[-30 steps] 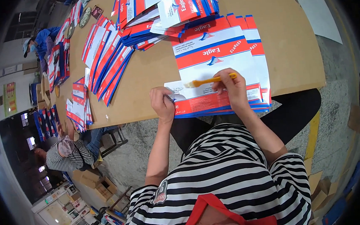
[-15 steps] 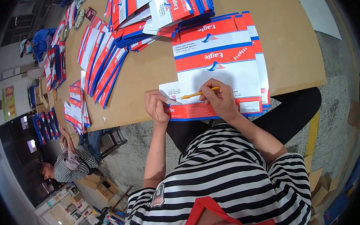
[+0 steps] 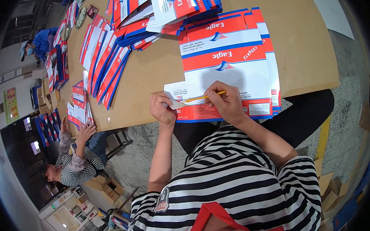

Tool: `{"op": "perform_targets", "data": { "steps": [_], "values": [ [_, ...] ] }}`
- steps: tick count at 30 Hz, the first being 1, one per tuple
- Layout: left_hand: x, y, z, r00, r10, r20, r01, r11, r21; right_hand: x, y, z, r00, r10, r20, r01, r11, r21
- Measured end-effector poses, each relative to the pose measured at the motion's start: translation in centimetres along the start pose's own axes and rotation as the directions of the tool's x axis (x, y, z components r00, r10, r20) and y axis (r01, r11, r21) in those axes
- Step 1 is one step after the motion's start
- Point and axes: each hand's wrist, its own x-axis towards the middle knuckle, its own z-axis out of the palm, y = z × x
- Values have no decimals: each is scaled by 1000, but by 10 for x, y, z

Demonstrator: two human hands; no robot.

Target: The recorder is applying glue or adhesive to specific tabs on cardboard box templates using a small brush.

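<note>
A flat printed carton (image 3: 204, 79) in red, white and blue lies in front of me at the table's near edge, with more flat cartons underneath showing along its right side. My left hand (image 3: 163, 109) is closed at its lower left corner, pinching a raised white flap (image 3: 176, 104) between thumb and fingers. Held like a pen in my right hand (image 3: 226, 102) is a slim yellow pen-like stick (image 3: 201, 98). Its left end points at the flap and lies close to it; whether it touches, I cannot tell.
Stacks of flat cartons (image 3: 165, 8) stand at the far side, and a fanned row (image 3: 105, 63) lies to the left. A white sheet (image 3: 328, 7) rests near the right edge of the brown table (image 3: 302, 57). Two people work at the left, one in stripes (image 3: 82, 164).
The stick's left end now sits nearer the flap, which shows more of its pale side. At the left, the striped person's hands have reached the small carton pile.
</note>
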Motion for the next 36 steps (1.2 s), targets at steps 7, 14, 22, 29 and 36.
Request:
{"op": "perform_targets", "data": {
  "steps": [7,14,22,29,36],
  "values": [
    [-1,-1,-2,1000,-6,3,6,1000,2,-2,-2,-1,998,-43,50,43,999,9],
    [2,2,1,1000,1,-2,-1,999,35,0,-3,0,993,-36,110,39,999,-28],
    [-1,1,-1,1000,-12,0,12,1000,3,-2,-1,3,992,-59,115,58,998,6],
    [-2,-2,0,999,-48,16,49,999,-19,1,1,2,993,-81,80,82,997,-6],
    [1,-6,0,1000,10,26,-9,999,-34,-3,-19,-8,999,19,29,-22,995,92]
  ]
}}
